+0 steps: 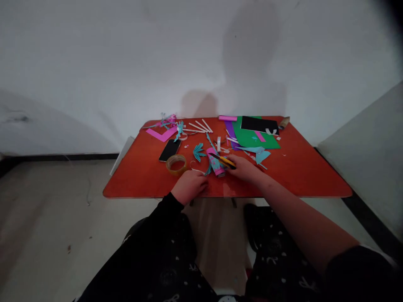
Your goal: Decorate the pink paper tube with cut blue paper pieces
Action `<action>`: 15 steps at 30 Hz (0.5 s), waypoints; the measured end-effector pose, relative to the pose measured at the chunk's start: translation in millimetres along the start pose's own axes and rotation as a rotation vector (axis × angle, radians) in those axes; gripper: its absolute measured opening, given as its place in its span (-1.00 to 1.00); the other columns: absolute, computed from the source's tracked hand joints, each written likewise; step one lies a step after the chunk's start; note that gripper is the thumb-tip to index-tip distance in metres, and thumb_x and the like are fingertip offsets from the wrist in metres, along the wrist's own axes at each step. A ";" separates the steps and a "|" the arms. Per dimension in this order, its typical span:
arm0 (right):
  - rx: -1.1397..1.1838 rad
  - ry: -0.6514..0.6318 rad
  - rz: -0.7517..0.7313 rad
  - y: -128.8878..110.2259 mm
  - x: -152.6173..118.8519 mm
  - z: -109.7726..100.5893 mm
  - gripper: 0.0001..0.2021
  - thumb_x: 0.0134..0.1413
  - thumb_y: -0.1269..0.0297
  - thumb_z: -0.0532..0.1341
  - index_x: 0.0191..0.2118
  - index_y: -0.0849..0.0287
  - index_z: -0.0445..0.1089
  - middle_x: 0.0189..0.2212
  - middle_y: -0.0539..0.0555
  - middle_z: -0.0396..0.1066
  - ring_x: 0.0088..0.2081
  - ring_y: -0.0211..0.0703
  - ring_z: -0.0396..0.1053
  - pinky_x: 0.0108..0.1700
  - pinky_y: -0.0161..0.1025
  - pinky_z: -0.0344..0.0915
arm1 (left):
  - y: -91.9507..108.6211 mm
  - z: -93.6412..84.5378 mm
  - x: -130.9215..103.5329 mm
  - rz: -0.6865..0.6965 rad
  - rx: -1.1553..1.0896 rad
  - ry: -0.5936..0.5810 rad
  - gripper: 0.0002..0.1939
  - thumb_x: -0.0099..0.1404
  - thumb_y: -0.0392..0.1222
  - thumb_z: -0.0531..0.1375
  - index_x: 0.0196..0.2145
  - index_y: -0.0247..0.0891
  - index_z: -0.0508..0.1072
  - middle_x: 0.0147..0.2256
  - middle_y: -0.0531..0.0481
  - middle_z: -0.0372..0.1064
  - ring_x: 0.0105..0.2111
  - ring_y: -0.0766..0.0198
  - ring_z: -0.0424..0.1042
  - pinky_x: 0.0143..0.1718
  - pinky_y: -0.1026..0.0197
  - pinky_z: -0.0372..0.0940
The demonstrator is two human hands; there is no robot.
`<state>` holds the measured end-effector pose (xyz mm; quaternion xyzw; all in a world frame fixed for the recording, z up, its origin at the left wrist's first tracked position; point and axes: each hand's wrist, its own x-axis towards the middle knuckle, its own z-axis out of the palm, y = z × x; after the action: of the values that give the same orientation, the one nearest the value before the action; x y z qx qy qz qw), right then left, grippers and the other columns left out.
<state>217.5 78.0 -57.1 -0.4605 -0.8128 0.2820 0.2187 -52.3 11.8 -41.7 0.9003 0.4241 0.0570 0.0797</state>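
My right hand (242, 167) is closed around a yellow box cutter (227, 161), its dark blade end pointing left. Beneath the cutter lies a pink roll (216, 167) decorated with teal paper pieces. My left hand (191, 184) rests low at the table's front edge with its fingers curled and pressed together. By its fingertips are a thin white strip (198, 170) and a small teal paper piece at the roll's left side; what the fingers grip, if anything, is hidden. A pleated teal paper fan (199, 152) lies just beyond, to the left of the roll.
On the red table (135, 176) are a tape roll (171, 171), a black phone (170, 149), white sticks (201, 126) and pink paper (162, 135). Green sheets (245, 137), a black sheet (258, 124) and teal scraps (262, 156) lie at the right. A white wall stands behind.
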 end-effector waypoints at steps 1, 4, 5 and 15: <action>0.003 0.002 0.003 -0.7 0.7 -0.5 -0.63 0.07 0.39 0.27 0.03 0.13 0.49 -0.09 0.14 0.57 -0.10 0.04 0.49 -0.06 -0.15 0.33 | 0.9 -0.8 1.2 -0.003 0.017 -0.013 -0.76 0.46 -0.14 0.14 -0.20 -0.22 0.60 -0.24 -0.15 0.51 -0.18 0.14 0.49 -0.09 0.13 0.31; 0.069 0.078 0.029 -3.0 1.9 -4.7 -0.69 0.03 0.37 0.29 -0.05 0.13 0.49 -0.15 0.12 0.56 -0.15 0.01 0.47 -0.11 -0.17 0.33 | 4.5 -2.2 5.2 -0.029 0.082 -0.039 -0.74 0.47 -0.15 0.12 -0.25 -0.25 0.60 -0.27 -0.16 0.52 -0.22 0.13 0.49 -0.16 0.13 0.30; 0.118 0.119 0.051 -3.3 2.1 -7.3 -0.71 0.01 0.34 0.31 -0.08 0.13 0.48 -0.19 0.10 0.55 -0.19 -0.01 0.46 -0.15 -0.17 0.33 | 5.8 -2.3 6.2 -0.037 0.101 -0.044 -0.72 0.47 -0.15 0.11 -0.27 -0.26 0.59 -0.28 -0.17 0.52 -0.23 0.12 0.49 -0.17 0.12 0.29; 0.566 0.924 0.275 22.3 10.2 -91.1 -0.73 0.11 0.14 0.29 -0.16 -0.02 0.19 -0.26 0.01 0.40 -0.33 -0.13 0.47 -0.35 -0.15 0.45 | 2.5 -18.1 12.8 -0.250 -0.241 0.221 -0.87 0.38 -0.19 0.16 -0.28 -0.25 0.48 -0.27 -0.07 0.48 -0.30 0.21 0.43 -0.23 0.17 0.27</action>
<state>282.5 119.5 -3.0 -0.5612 -0.4574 0.2839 0.6286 -45.4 21.8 -23.0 0.8128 0.5290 0.1951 0.1463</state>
